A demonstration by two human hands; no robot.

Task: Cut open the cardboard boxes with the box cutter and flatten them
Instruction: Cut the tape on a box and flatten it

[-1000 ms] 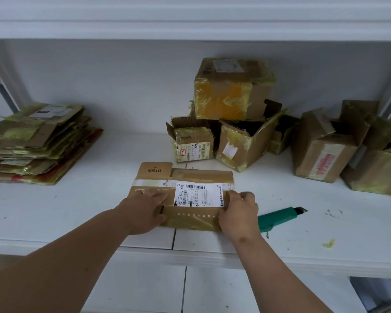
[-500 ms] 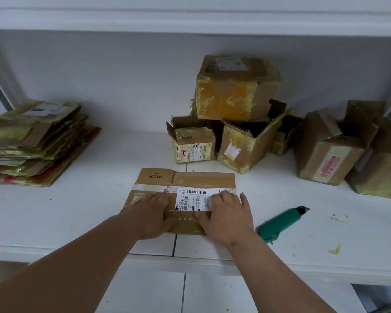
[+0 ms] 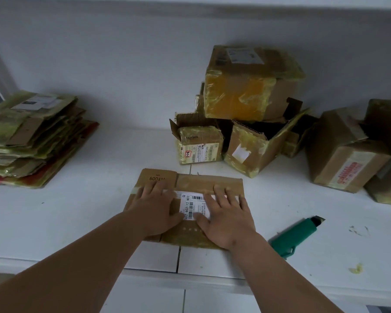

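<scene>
A flattened cardboard box (image 3: 209, 182) with a white barcode label lies on the white shelf in front of me. My left hand (image 3: 155, 205) presses flat on its left half, fingers spread. My right hand (image 3: 227, 214) presses flat on its right half, over part of the label. The green box cutter (image 3: 297, 234) lies on the shelf just right of my right wrist, blade end pointing up and right, held by neither hand.
A stack of flattened boxes (image 3: 29, 138) sits at the left. Behind the flat box stand several taped cardboard boxes (image 3: 246, 91), some open, with more boxes (image 3: 345, 152) at the right. The white shelf (image 3: 77, 213) ends in a front edge near me.
Both hands went from gripping the box's near edge to lying flat on top of it, further toward the label. The box now lies pressed flat. The cutter has not moved.
</scene>
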